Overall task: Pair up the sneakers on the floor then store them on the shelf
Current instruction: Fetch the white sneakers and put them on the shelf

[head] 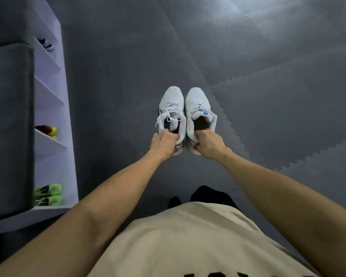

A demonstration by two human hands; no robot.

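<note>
Head view: our left hand [164,143] grips the heel collar of the left sneaker [171,108], fingers hooked inside the opening, thumb on the outside. Our right hand [209,144] grips the right sneaker [199,108] the same way, fingers curled over the heel rim. Both arms are stretched forward, bare to above the elbow.

Both sneakers are white, toes pointing away from us, side by side and parallel, inner edges touching or nearly so. Left one has loose white laces spilling toward its outer side; right one shows a blue tab at the tongue. We can't tell whether the soles rest on the floor [268,76] or hang just above it.

Floor is dark grey interlocking foam mats, jigsaw seams visible to the right of the sneakers. No other shoes on the visible floor.

Below the arms: our beige shirt [188,236] with dark lettering at the bottom edge, and black feet [208,194] just beyond the hem.

White shelf [68,136] stands well to the left, several tiers visible. Near tier holds a green pair [50,193], sitting together. Next tier up holds a red and yellow shoe [48,130], mostly hidden. A higher tier shows a dark and white shoe [46,44], small and unclear. Tiers between them look bare. A grey padded block [8,126] sits against the shelf's left side.
</note>
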